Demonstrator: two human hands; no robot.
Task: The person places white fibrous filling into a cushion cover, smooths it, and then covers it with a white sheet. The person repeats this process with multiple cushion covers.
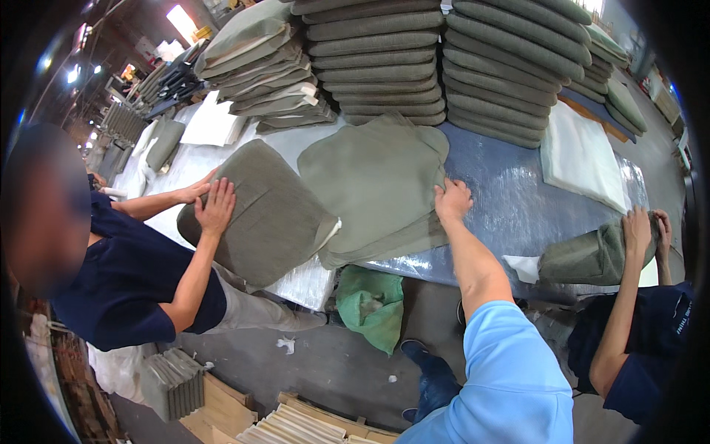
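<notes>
My right hand (452,200) reaches out on a light-blue sleeve and grips the right edge of a flat olive-green fabric cover (377,181), the top one of a small pile on the table (510,200). My left hand is out of view. Left of the pile lies a stuffed green cushion (262,222); a co-worker in a navy shirt presses both hands (211,200) on its far-left end. At the right edge another person in navy holds a rolled green cushion (588,257) with both hands (643,229).
Tall stacks of finished green cushions (436,66) line the back of the table. White foam sheets (580,155) lie at the right and back left. A green bag (370,303) sits on the floor under the table's edge, beside my shoes (425,359). Slatted stacks (174,385) stand lower left.
</notes>
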